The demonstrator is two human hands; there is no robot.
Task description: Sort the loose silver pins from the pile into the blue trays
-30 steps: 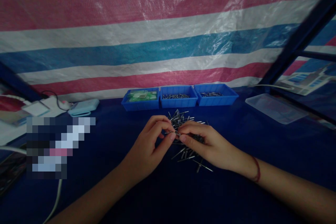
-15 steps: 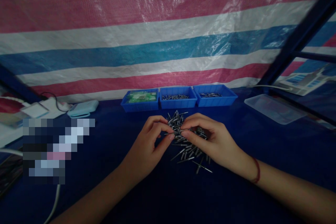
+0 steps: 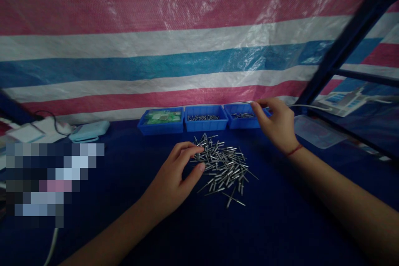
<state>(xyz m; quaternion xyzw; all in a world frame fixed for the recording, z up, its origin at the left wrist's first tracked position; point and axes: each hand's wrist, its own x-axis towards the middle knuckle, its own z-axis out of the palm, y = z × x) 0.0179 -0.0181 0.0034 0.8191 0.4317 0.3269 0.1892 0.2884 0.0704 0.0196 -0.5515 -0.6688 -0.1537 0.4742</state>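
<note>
A loose pile of metal rivets (image 3: 226,165) lies on the dark blue table. At its left edge is my left hand (image 3: 181,170), thumb and fingers apart with nothing between them. My right hand (image 3: 276,122) is raised over the right blue bin (image 3: 245,122), pinching a thin rivet (image 3: 245,102) whose tip points left. That bin holds some rivets, partly hidden behind my fingers. More rivets lie in the middle blue bin (image 3: 206,124). The left blue bin (image 3: 161,128) contains green and clear plastic packets.
A clear plastic lid (image 3: 319,132) lies at the right, near a blue metal frame (image 3: 339,45). At the left are a light blue case (image 3: 89,131), white adapters and cables. A striped sheet (image 3: 156,66) hangs behind the bins.
My right hand has moved from the pile up and right to the right bin, carrying a rivet. My left hand has opened its pinch beside the pile. The view has shifted slightly.
</note>
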